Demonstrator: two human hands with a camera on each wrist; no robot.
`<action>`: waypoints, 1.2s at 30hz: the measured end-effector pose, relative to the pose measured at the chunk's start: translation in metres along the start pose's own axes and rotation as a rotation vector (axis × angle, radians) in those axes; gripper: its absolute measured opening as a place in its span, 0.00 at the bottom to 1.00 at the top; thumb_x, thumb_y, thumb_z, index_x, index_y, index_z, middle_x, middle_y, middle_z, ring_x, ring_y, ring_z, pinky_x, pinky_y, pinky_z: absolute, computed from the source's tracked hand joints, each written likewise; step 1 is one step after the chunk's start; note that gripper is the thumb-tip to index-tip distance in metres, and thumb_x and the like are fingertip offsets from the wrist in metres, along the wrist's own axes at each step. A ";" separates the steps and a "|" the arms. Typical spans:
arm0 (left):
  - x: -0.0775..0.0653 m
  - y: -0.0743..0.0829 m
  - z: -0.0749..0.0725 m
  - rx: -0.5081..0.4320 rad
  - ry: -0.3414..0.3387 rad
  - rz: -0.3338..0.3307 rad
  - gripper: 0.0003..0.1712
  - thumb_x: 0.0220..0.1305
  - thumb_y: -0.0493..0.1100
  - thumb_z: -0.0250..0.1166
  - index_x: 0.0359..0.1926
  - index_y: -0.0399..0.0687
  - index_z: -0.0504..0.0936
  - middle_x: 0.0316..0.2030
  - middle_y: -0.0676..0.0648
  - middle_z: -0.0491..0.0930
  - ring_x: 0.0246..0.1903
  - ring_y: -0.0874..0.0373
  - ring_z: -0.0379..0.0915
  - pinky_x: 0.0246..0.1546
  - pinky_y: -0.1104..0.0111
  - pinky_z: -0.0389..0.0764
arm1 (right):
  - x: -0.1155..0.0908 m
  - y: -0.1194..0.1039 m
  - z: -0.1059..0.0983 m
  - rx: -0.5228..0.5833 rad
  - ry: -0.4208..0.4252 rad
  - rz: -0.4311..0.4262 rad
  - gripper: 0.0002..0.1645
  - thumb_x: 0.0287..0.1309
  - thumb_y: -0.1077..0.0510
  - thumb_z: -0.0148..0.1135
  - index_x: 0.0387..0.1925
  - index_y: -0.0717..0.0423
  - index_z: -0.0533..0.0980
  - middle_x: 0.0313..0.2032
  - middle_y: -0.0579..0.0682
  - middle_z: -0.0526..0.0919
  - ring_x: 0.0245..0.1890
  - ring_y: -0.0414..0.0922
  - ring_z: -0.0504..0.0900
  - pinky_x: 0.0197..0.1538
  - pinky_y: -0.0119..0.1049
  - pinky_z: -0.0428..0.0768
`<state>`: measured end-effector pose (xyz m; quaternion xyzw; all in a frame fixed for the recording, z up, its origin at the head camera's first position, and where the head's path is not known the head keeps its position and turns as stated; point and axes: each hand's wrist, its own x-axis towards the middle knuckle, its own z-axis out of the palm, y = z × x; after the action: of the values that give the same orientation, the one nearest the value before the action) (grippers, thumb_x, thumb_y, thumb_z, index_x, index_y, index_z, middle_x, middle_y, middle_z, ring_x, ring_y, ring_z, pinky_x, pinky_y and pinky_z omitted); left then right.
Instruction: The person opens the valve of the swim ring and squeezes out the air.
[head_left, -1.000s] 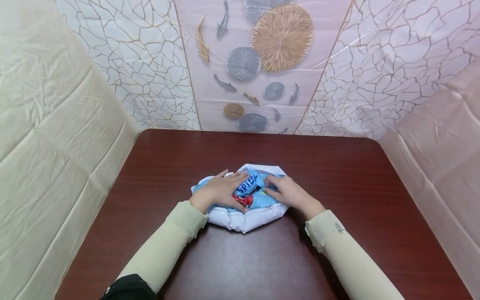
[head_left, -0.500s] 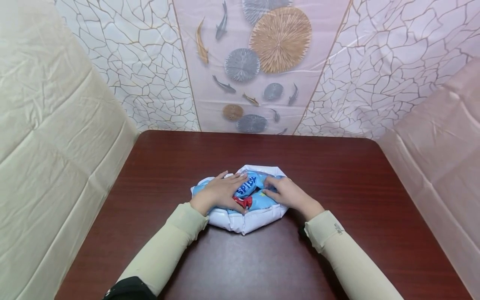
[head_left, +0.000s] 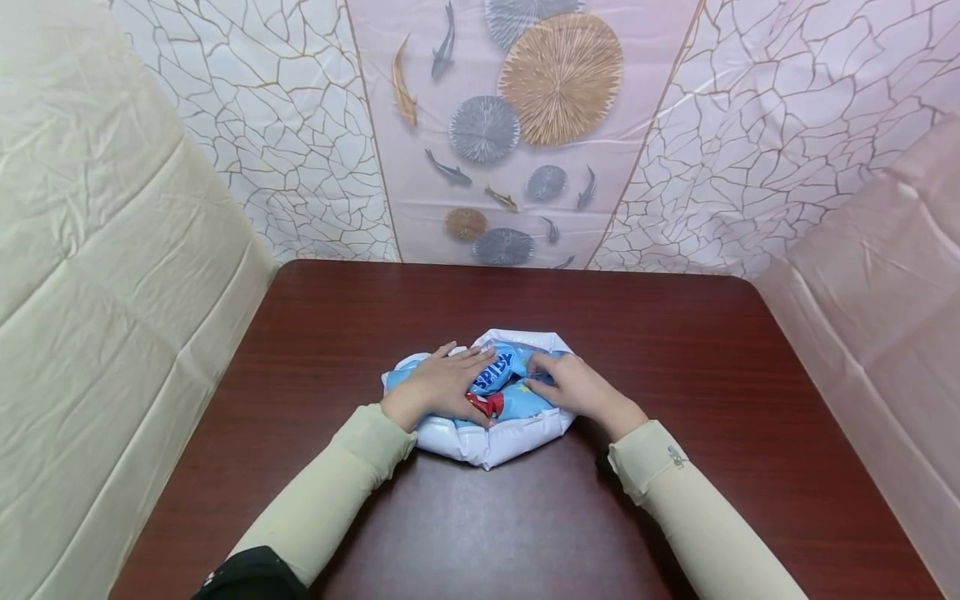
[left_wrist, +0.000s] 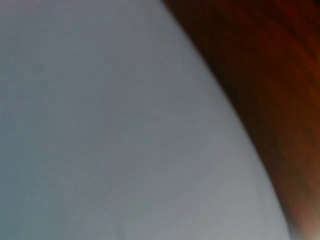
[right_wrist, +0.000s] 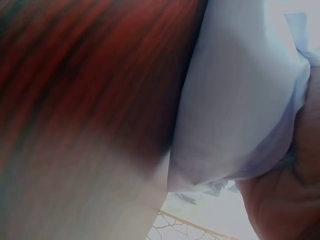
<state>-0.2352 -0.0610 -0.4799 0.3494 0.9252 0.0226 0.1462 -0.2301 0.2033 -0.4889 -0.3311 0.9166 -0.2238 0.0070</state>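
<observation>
Hardly anything is shifting since the earlier frame: only the black band (head_left: 251, 575) on my left forearm is sliding slightly leftward in the head view, and both hands are keeping their places. My left hand (head_left: 446, 386), fingers straight and spread, is lying flat over the left part of a blue-and-white inflatable (head_left: 525, 402), pressing rather than gripping. My right hand (head_left: 583, 386) is resting on its right side with bent fingers, the thumb standing apart from the forefinger; the fingertips are dipping into the blue folds, so I cannot tell whether they are pinching anything.

The inflatable is sitting in the middle of the dark red-brown table (head_left: 337, 333), its white rim (head_left: 487, 446) bulging around the blue print. My left fingers are covering part of the white lettering (head_left: 493, 372), and beside my thumb a red patch (head_left: 487, 404) is showing only partly.

The left wrist view is giving just a blurred pale surface against reddish brown. In the right wrist view, white plastic is bulging against my palm, and the frame edge is cutting off most of that hand, hiding its fingertips.
</observation>
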 end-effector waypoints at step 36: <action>0.002 0.003 0.003 0.034 0.004 -0.018 0.67 0.49 0.82 0.61 0.81 0.57 0.47 0.79 0.56 0.45 0.78 0.58 0.39 0.75 0.52 0.39 | -0.001 -0.002 0.000 0.018 -0.026 0.012 0.11 0.63 0.53 0.69 0.41 0.51 0.76 0.22 0.38 0.75 0.19 0.35 0.71 0.33 0.34 0.77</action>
<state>-0.2344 -0.0576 -0.4833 0.3435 0.9288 0.0061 0.1387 -0.2284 0.2025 -0.4880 -0.3287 0.9163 -0.2276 0.0232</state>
